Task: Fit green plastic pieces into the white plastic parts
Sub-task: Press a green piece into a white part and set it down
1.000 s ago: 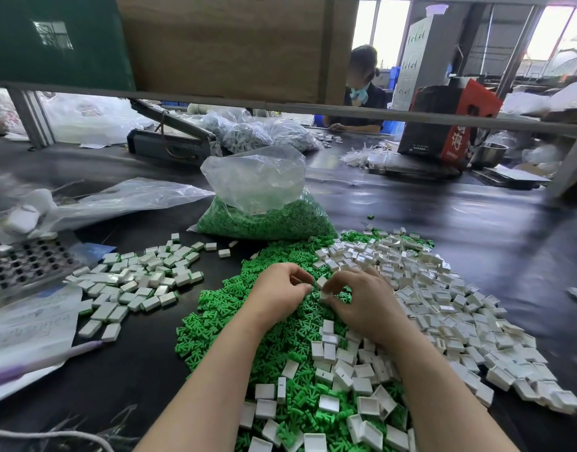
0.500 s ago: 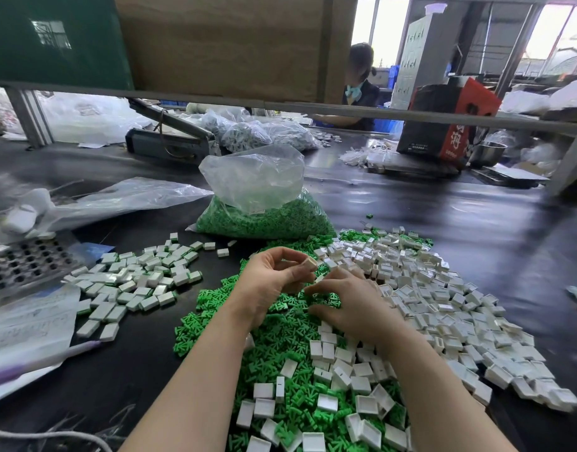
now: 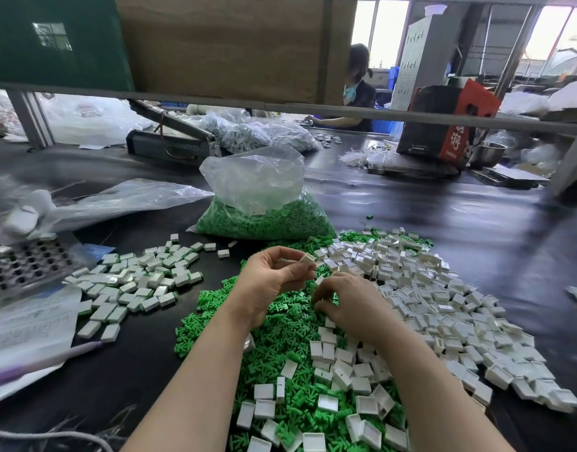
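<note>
White plastic, small and boxy: the white part [image 3: 307, 258] sits pinched between the thumb and fingers [image 3: 298, 275] of your left hand [image 3: 272, 278], raised above the green pieces [image 3: 280, 324] heaped on the dark desk [image 3: 476, 230]. Its long axis tilts up toward the right; which way its open face points, you cannot tell. Your right hand [image 3: 349, 305] rests low on the pile, fingers curled together; whether they hold a piece is hidden. Loose white parts [image 3: 443, 305] spread to its right.

Daylight fills tall windows [image 3: 383, 31] behind a long dark worktable [image 3: 443, 223] under a metal rail [image 3: 411, 117].
</note>
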The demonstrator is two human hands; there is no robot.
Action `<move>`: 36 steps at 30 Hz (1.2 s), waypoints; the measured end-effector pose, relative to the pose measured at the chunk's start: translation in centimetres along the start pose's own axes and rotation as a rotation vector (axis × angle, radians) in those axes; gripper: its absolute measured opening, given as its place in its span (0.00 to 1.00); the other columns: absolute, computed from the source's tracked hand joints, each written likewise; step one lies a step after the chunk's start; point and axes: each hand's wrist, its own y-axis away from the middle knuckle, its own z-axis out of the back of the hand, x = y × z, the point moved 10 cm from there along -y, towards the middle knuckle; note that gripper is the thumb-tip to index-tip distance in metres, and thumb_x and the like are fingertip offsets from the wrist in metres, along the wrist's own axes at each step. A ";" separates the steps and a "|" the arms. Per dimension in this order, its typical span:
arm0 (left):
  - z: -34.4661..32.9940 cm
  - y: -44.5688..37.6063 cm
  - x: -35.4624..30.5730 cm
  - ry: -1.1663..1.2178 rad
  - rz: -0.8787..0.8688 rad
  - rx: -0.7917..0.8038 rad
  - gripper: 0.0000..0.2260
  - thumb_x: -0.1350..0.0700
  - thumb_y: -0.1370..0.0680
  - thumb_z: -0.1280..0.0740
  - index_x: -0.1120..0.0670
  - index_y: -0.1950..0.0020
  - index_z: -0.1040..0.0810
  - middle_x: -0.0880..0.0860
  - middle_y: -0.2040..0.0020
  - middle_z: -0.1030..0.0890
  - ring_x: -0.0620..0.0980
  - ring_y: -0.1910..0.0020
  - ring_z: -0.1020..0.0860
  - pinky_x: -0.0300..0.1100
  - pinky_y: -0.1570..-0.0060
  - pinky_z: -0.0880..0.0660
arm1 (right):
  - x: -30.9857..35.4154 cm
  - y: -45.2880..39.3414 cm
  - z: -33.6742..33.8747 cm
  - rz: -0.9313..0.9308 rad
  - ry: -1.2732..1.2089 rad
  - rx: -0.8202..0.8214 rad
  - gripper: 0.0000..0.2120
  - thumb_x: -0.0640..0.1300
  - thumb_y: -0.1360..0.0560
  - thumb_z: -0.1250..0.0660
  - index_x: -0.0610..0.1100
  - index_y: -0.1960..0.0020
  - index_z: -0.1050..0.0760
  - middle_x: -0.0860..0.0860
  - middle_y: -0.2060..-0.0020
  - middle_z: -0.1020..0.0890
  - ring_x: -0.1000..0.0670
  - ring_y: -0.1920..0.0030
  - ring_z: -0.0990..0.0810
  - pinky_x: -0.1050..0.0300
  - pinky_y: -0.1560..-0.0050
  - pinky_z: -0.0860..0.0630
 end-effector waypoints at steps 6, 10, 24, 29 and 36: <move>0.2 0.1 0.0 0.004 0.012 -0.014 0.14 0.57 0.30 0.27 0.62 0.47 0.21 0.59 0.53 0.14 0.51 0.55 0.15 0.38 0.58 0.19 | -0.6 0.2 0.6 -0.048 -0.173 -0.124 0.02 0.50 0.26 0.29 0.57 0.54 0.18 0.57 0.54 0.21 0.56 0.52 0.24 0.57 0.48 0.27; 0.3 0.1 -0.1 0.003 0.019 -0.012 0.14 0.57 0.30 0.27 0.61 0.47 0.21 0.58 0.52 0.14 0.52 0.53 0.15 0.38 0.57 0.19 | -2.1 0.9 2.6 -0.122 -0.708 -0.320 0.05 0.43 0.28 0.26 0.52 0.55 0.16 0.54 0.60 0.15 0.55 0.58 0.18 0.58 0.53 0.21; -0.7 0.1 0.2 -0.045 0.021 -0.028 0.13 0.55 0.29 0.26 0.60 0.49 0.20 0.58 0.55 0.14 0.51 0.57 0.15 0.37 0.61 0.21 | -3.7 1.5 1.8 -0.281 -1.476 -0.309 0.12 0.42 0.31 0.28 0.39 0.50 0.21 0.41 0.58 0.15 0.50 0.63 0.23 0.57 0.62 0.28; -1.0 0.1 0.2 -0.078 0.005 -0.013 0.16 0.54 0.32 0.25 0.61 0.49 0.19 0.59 0.55 0.14 0.52 0.57 0.15 0.40 0.57 0.19 | -3.7 1.4 1.4 -0.312 -1.513 -0.286 0.12 0.44 0.36 0.25 0.42 0.55 0.19 0.46 0.61 0.17 0.52 0.64 0.24 0.58 0.62 0.27; -1.3 0.1 0.2 -0.103 0.006 -0.011 0.10 0.58 0.29 0.24 0.60 0.51 0.18 0.59 0.56 0.14 0.51 0.59 0.15 0.40 0.58 0.19 | -3.4 1.3 1.6 -0.274 -1.504 -0.292 0.08 0.44 0.35 0.25 0.42 0.59 0.18 0.47 0.65 0.19 0.52 0.66 0.28 0.61 0.66 0.29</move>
